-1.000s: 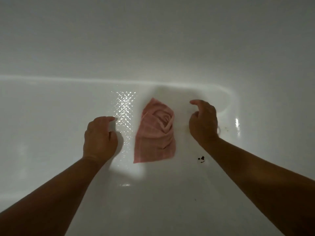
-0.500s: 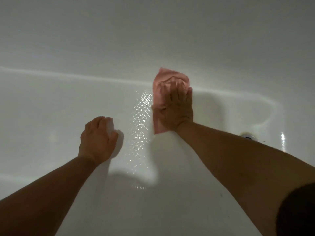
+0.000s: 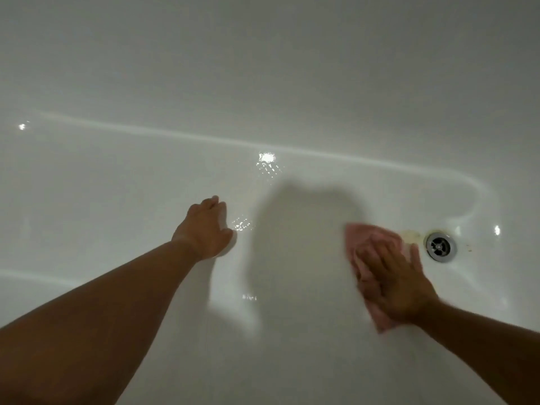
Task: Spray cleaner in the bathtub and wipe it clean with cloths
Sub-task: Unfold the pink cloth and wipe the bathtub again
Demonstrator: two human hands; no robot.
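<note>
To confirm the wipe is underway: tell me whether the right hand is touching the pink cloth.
Touching. The head view shows the right hand lying flat on the pink cloth, fingers spread over it, pink showing around them.

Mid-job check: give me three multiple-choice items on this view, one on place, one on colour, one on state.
1. Where is the drain from the cloth? A. left of it B. right of it C. under it
2. What colour is the cloth? A. blue B. pink C. yellow
3. The right hand is: A. flat on the cloth B. raised in the air C. gripping a bottle

Answers:
1 B: the drain lies just right of the cloth's edge.
2 B: it shows pink against the white tub.
3 A: straight fingers press the cloth.
</note>
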